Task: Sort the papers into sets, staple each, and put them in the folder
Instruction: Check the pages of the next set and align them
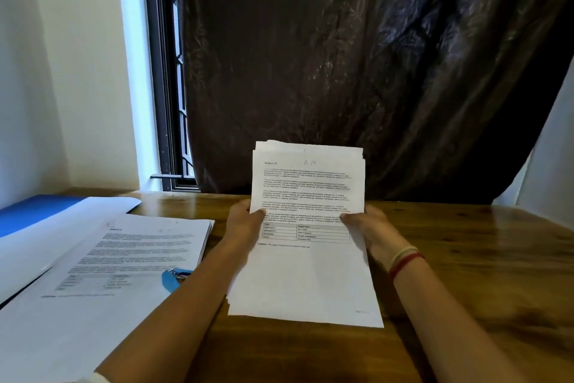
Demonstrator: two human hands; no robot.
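Observation:
I hold a stack of printed white papers (306, 274) upright above the wooden table (466, 274), its sheets slightly uneven at the top. My left hand (243, 224) grips the stack's left edge with the thumb on the front page. My right hand (369, 227) grips the right edge the same way. A second pile of printed papers (124, 255) lies flat on the table to the left. A blue stapler (174, 277) rests on that pile's right side, partly hidden by my left forearm. An open folder (37, 224), blue outside and white inside, lies at the far left.
A dark curtain (357, 72) hangs behind the table. A barred window (167, 87) and a white wall are at the left. Bare wood shows on the table's right half.

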